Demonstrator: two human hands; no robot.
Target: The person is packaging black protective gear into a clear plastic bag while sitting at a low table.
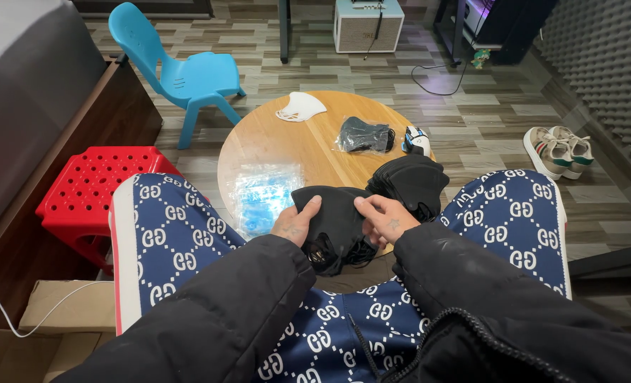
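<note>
A black face mask [333, 213], soft and matte with thin black ear loops dangling beneath it, is held up at the near edge of a round wooden counter [308, 145], just above the lap of a seated person. The left hand [295, 223] grips the mask's left edge, thumb on top and fingers curled closed behind the fabric. The right hand [385, 216] pinches its right edge in the same way, fingers folded over the cloth. Both arms wear black puffy jacket sleeves, and the legs wear blue trousers with a repeating white pattern. Just beyond the right hand, a stack of more black masks [409, 183] sits on the counter. To the left of the held mask lies a clear plastic bag of blue masks [262, 195]. Farther back on the counter are a clear packet holding dark masks [363, 135], a small white object [417, 140] beside it, and a white mask [300, 108] near the far edge. On the wood-patterned floor stand a red plastic stool [92, 188] at left, a blue plastic chair [180, 71] behind it, and a pair of white sneakers [560, 150] at right.
</note>
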